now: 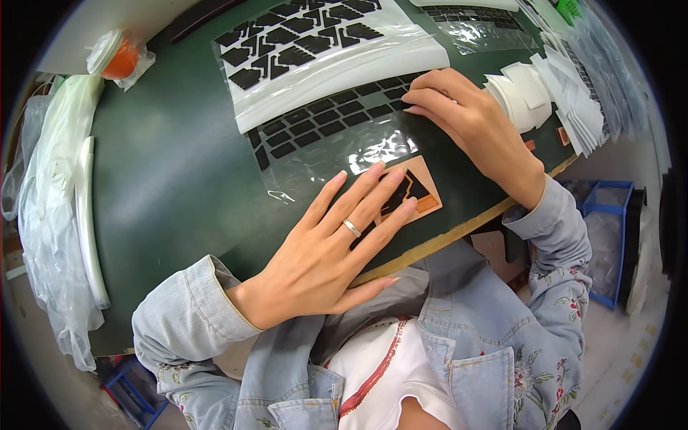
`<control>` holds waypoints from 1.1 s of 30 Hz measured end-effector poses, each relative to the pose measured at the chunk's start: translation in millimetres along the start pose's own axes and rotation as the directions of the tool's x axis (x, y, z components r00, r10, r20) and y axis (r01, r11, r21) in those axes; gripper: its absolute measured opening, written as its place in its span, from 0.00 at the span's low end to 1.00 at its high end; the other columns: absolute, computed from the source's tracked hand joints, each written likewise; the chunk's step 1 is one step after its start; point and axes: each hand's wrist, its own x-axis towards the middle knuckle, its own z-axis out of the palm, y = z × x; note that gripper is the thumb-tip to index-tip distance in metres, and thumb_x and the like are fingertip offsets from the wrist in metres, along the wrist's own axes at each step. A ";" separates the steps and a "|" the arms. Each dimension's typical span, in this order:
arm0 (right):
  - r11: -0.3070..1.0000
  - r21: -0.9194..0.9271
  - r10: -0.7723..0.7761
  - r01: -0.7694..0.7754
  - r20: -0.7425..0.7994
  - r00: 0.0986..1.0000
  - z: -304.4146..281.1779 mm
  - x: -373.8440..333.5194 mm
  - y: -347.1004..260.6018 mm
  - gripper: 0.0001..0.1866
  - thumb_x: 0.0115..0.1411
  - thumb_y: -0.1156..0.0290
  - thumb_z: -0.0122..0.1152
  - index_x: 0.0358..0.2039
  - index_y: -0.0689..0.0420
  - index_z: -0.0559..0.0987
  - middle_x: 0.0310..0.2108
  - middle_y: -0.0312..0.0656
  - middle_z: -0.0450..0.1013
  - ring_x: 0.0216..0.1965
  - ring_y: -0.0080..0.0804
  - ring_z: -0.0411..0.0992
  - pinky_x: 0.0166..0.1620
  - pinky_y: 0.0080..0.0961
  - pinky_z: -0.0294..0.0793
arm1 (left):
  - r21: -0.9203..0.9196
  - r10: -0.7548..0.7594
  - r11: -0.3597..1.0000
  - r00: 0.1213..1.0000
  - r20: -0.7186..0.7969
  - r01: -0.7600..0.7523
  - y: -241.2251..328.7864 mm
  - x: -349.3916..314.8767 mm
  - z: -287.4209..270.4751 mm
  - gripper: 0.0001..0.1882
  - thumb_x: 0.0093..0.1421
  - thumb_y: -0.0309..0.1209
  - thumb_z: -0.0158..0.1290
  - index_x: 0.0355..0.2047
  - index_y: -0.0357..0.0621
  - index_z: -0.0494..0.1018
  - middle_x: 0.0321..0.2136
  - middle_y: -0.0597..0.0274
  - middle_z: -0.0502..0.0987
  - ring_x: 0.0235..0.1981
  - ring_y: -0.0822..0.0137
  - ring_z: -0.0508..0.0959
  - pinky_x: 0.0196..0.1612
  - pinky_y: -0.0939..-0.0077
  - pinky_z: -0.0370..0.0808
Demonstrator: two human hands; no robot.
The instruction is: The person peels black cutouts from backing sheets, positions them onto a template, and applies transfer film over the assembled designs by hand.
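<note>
My left hand point(337, 251) lies flat with its fingers stretched out, a ring on one of them. Its fingertips rest over a copper-coloured square plate point(428, 180) bearing black and orange shapes, partly covered by the fingers. My right hand point(469, 122) is closed in a pinch at the right end of a clear film sheet point(308, 172) with rows of black rectangular pieces. What lies between those fingertips is too small to make out. Above that film is a white-backed sheet point(344, 57) with several black angular cut shapes.
On the green table point(165, 179), an orange cup point(120, 61) in a plastic bag stands far left. Clear bags point(54, 208) hang along the left edge. White paper strips point(519, 97) and more film sheets crowd the right. A blue crate point(609, 236) sits below, right.
</note>
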 end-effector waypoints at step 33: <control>0.994 0.087 -0.097 0.067 0.396 0.913 -27.3 2.1 -82.3 0.09 0.52 0.72 0.63 0.30 0.61 0.74 0.32 0.42 0.69 0.37 0.38 0.70 0.40 0.30 0.69 | 0.083 -0.011 0.996 0.986 -0.166 0.025 2.9 -13.1 2.9 0.29 0.51 0.36 0.65 0.52 0.38 0.72 0.61 0.37 0.65 0.59 0.36 0.70 0.58 0.42 0.71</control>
